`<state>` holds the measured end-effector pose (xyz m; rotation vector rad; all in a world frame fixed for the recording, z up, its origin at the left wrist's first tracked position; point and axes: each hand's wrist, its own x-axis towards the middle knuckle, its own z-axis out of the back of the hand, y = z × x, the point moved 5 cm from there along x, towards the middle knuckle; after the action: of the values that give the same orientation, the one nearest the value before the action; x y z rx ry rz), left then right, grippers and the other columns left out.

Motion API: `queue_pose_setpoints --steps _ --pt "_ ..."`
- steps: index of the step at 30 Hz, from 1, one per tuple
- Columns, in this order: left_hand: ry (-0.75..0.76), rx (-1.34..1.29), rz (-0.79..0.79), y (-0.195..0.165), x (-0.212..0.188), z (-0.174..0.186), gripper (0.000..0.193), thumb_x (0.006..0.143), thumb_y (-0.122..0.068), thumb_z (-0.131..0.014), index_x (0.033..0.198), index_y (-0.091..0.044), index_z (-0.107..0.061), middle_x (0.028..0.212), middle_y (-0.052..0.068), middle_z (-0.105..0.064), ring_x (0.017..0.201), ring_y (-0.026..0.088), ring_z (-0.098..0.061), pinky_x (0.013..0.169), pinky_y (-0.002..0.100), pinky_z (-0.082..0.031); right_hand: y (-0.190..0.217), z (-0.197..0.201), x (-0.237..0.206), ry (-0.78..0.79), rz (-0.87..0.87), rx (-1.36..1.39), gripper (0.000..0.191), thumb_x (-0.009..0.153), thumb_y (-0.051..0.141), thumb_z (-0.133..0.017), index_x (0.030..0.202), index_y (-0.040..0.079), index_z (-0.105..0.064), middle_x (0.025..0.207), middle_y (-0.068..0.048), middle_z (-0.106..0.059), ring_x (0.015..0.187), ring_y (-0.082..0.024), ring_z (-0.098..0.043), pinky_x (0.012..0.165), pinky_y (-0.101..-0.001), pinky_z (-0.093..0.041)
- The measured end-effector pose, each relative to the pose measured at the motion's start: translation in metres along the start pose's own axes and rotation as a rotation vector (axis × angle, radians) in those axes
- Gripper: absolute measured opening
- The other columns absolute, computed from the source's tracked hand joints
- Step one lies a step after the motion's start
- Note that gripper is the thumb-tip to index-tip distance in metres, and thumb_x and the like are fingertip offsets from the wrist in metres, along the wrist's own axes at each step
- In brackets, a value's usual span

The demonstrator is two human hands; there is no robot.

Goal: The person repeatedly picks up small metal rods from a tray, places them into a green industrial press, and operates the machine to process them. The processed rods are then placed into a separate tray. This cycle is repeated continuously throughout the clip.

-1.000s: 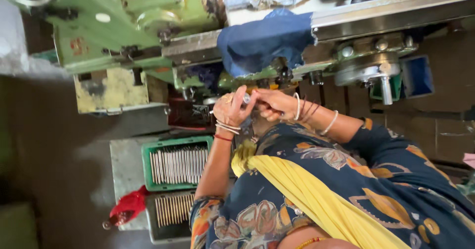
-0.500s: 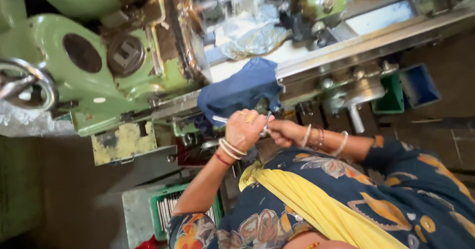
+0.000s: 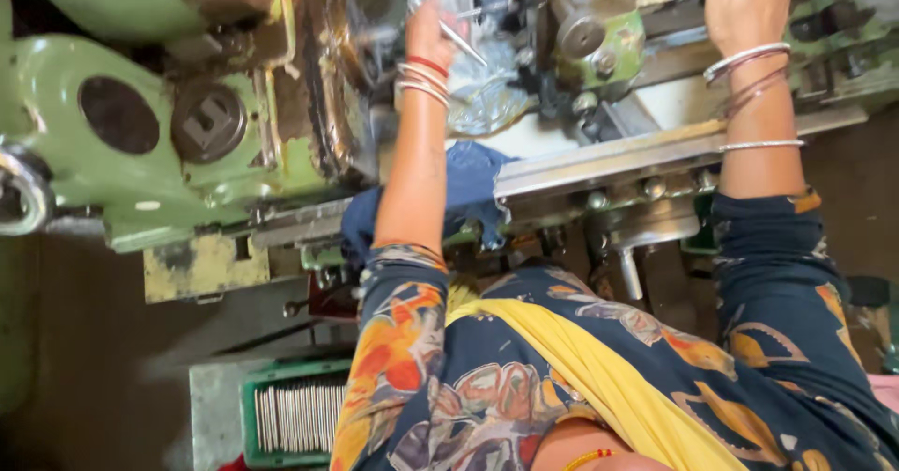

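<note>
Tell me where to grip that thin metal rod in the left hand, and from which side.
Grip the thin metal rod at its upper-left end, where the left hand already pinches it, coming from the left. It is slender and slants down to the right with its far end free over the clear plastic sheet, so hold near one end, probably with fingertips.

Dark blue floral sleeves, yellow scarf, bangles on left hand (image 3: 429,36) and right hand (image 3: 749,7).

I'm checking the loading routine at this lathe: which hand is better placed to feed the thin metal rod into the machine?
Left. The left hand already holds the rod, raised beside the green machine. The right hand is off to the side on the carriage parts, holding no rod.
</note>
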<state>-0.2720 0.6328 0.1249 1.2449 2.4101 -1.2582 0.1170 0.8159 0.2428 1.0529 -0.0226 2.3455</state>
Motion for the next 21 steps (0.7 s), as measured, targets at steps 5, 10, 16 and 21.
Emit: queue_pose_setpoints --steps 5,10,16,21 --pt "-0.165 -0.023 -0.182 0.046 0.032 -0.013 0.033 0.090 -0.026 -0.053 0.118 -0.008 -0.054 0.104 0.010 -0.056 0.090 0.030 -0.057 0.071 0.056 -0.056 -0.027 -0.030 0.013 0.182 0.001 -0.158 0.016 0.103 0.012 -0.058 0.097 0.002 -0.068 0.098 -0.027 -0.062 0.091 -0.048 -0.060 0.074 -0.0593 -0.046" --pt "-0.319 0.180 -0.357 0.048 0.042 -0.015 0.033 0.098 -0.029 -0.054 0.091 0.003 -0.060 0.080 0.009 -0.062 0.063 0.020 -0.058 0.053 0.036 -0.050 -0.036 -0.056 -0.002 0.302 -0.241 0.085 0.016 0.099 0.011 -0.055 0.112 0.009 -0.064 0.108 -0.028 -0.059 0.092 -0.052 -0.061 0.079 -0.0598 -0.050" --pt "-0.333 0.065 -0.439 0.042 0.062 -0.003 0.025 0.094 -0.024 -0.058 0.098 0.001 -0.058 0.087 0.009 -0.060 0.066 0.019 -0.056 0.056 0.038 -0.048 -0.035 -0.058 -0.005 0.340 -0.294 0.013 0.013 0.105 0.015 -0.056 0.113 0.009 -0.062 0.106 -0.027 -0.059 0.088 -0.052 -0.062 0.075 -0.0621 -0.049" --pt "-0.355 0.035 -0.379 0.044 0.072 0.007 0.031 0.094 -0.025 -0.058 0.105 0.004 -0.056 0.089 0.013 -0.060 0.070 0.023 -0.054 0.060 0.041 -0.047 -0.031 -0.055 -0.007 0.346 -0.293 0.016 0.017 0.098 0.011 -0.055 0.112 0.010 -0.063 0.105 -0.026 -0.059 0.087 -0.052 -0.063 0.076 -0.0617 -0.049"
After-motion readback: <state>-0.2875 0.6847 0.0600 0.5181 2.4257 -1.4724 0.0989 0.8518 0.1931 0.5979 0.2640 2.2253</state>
